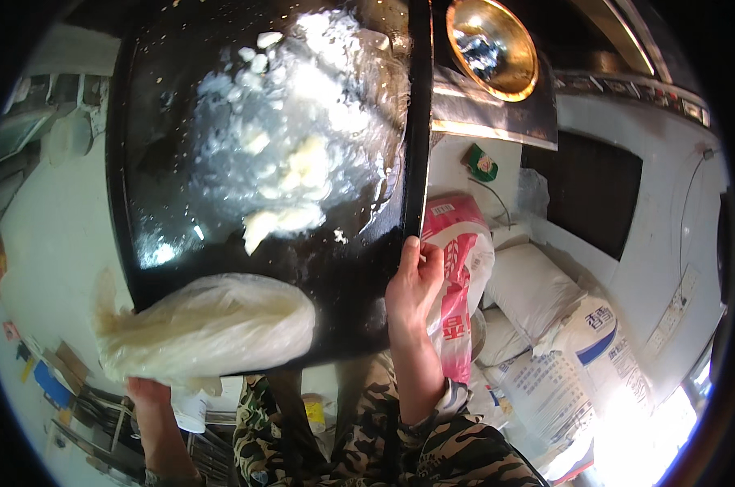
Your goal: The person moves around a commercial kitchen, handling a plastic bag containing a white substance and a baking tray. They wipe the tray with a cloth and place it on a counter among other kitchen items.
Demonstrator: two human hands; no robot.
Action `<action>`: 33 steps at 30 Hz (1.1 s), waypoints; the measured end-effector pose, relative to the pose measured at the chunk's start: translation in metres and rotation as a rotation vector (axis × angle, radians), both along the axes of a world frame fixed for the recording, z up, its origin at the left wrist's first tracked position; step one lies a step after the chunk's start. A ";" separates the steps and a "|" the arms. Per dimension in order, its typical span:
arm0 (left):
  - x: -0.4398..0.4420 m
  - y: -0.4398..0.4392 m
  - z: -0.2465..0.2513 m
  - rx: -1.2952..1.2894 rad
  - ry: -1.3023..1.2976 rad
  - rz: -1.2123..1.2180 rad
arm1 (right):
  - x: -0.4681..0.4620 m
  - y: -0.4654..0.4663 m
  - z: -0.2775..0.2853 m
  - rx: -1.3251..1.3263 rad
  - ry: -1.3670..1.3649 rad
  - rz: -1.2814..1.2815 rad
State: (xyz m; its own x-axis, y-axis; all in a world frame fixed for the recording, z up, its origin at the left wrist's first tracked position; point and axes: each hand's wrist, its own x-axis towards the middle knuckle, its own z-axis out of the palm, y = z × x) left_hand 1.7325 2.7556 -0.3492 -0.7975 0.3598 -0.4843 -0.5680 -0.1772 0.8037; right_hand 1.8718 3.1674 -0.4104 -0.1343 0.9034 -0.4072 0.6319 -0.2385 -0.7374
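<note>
A large black baking tray (pixel 160 122) with raised rims spans the view before me. Whitish lumps and flakes (pixel 312 164) lie spread over its wet, shiny surface, with glare on the upper part. My right hand (pixel 413 292) grips the tray's right rim, thumb on top. A clear plastic bag (pixel 221 322) with a pale mass inside lies across the tray's near left corner and hangs past its edge. My left hand (pixel 148 392) is right under the bag's lower edge. Its fingers are hidden, so whether they hold the bag or the tray corner cannot be told.
A gold-coloured metal bowl (pixel 492 52) stands on a ledge at the upper right. Beside the tray, a pink and white sack (pixel 453 268) stands close to my right arm. Several printed white sacks (pixel 544 383) are piled at the right. A white bucket (pixel 191 411) sits below the bag.
</note>
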 end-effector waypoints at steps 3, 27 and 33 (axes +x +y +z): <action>0.010 0.007 0.038 -0.063 -0.002 -0.045 | 0.020 0.003 0.035 -0.076 0.031 -0.034; 0.010 0.130 0.173 -0.141 -0.138 -0.067 | 0.093 0.103 0.139 -0.338 0.221 -0.042; 0.009 0.139 0.183 -0.179 -0.104 -0.063 | 0.090 0.110 0.141 -0.318 0.259 0.005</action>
